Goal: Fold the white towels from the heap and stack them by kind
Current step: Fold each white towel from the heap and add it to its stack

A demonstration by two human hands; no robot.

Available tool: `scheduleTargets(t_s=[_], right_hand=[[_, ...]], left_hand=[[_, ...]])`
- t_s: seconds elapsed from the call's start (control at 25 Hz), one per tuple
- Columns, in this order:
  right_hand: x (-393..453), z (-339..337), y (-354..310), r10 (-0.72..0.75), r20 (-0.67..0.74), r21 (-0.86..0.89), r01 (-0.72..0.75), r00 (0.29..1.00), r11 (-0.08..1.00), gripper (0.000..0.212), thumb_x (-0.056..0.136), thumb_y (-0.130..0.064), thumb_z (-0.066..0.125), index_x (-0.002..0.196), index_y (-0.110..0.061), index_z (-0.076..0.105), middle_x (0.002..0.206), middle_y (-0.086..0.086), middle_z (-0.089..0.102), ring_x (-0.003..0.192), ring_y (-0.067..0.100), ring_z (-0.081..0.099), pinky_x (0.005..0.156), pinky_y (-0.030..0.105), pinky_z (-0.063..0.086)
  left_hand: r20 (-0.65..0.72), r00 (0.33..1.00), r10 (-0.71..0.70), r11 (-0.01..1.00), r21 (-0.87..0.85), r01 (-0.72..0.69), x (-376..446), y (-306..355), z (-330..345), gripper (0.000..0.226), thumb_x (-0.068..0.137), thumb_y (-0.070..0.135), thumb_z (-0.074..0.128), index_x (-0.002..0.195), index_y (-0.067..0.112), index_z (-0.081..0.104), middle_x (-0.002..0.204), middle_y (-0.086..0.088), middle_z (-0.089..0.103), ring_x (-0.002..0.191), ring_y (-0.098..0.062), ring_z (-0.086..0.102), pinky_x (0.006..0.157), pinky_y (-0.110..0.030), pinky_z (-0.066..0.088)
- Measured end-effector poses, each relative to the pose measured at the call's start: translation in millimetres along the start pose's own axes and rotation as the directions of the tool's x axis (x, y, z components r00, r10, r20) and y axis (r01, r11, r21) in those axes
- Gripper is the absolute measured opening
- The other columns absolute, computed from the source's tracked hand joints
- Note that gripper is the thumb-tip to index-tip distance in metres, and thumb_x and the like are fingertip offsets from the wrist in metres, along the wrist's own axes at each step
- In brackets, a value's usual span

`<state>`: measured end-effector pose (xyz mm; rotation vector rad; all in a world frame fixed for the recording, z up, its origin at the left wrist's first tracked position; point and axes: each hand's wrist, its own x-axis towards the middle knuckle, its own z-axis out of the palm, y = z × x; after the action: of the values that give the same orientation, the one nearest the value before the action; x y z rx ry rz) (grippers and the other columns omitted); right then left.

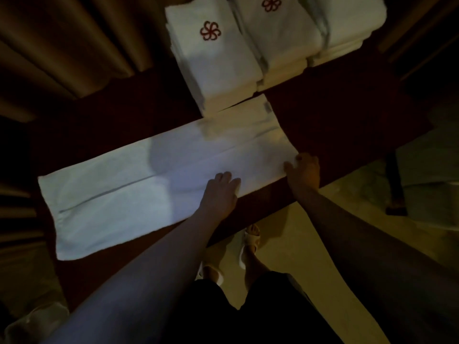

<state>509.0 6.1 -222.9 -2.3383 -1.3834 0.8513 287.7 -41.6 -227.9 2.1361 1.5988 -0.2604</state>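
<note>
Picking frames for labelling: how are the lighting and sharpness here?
Head view: dim overall; the long white towel is brightest, with a soft shadow across its middle; the stacked white towels are slightly blurred; wide-angle bending at the edges; both hands stay legible.

Dim, warm-tinted frame. Cool light patch on the long towel [149, 184], with a soft rounded shadow across its middle. Beyond it: murky, soft focus, wide-angle stretch at edges.
</note>
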Motion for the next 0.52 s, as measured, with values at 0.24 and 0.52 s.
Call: scheduleTargets(t_s=[0.24,0.52], right_hand=[[36,-8,22,0.077,0.158,0.138,-0.099,0.984,0.985,0.041,0.089,-0.034,0.064,0.116,-0.005,0.057,0.117,0.015,0.056,0.1,0.032,0.058,0.078,0.038,0.049],[45,-23,26,-0.009,0.202,0.205,-0.033,0.979,0.978,0.032,0.094,-0.032,0.058,0.076,-0.005,0.057,0.077,0.009,0.056,0.07,0.025,0.056,0.061,0.027,0.036]], left_hand=[[-0.034,0.997,-0.075,0.997,0.018,0.076,31,29,-1,0.048,0.099,0.034,0.042,0.145,0.023,0.035,0.15,-0.011,0.031,0.134,-0.029,0.031,0.093,-0.044,0.04],[-0.048,0.99,-0.136,0.989,0.044,0.138,33,37,4,0.05,0.1,0.037,0.038,0.148,0.027,0.028,0.151,-0.009,0.029,0.133,-0.028,0.031,0.09,-0.042,0.043]])
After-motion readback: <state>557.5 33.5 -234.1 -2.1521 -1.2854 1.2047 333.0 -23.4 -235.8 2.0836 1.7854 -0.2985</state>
